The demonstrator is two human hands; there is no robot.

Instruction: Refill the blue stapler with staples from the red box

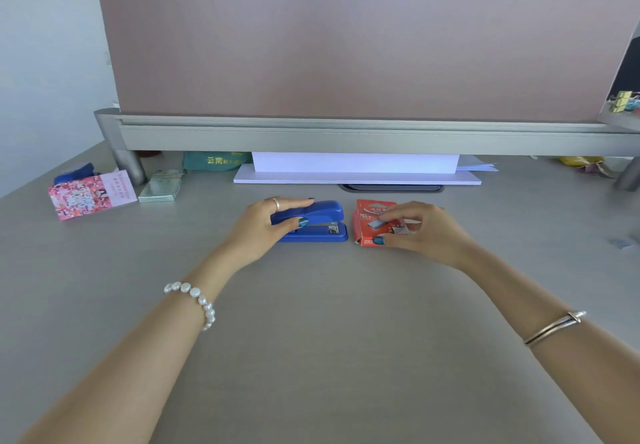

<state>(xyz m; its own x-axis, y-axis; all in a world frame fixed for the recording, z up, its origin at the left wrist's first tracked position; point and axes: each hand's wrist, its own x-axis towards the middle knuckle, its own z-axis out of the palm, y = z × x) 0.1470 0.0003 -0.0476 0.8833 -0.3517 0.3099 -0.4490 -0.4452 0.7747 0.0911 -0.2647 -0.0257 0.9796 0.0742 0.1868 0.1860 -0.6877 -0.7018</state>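
Observation:
The blue stapler (325,217) lies closed on the grey desk, nose pointing right. My left hand (266,227) grips its rear end, thumb on the near side and fingers over the top. Just to its right lies the red staple box (365,223) with its flap open. My right hand (420,230) rests over the box, thumb at its near edge and fingertips pinching a grey strip of staples (376,223) at the opening.
A pink patterned booklet (90,195) and a small pale green box (161,187) lie at the far left. A white paper stack (356,170) sits under the grey shelf rail (346,138) below the pink divider panel. Grey desk surface (329,322) lies between my forearms.

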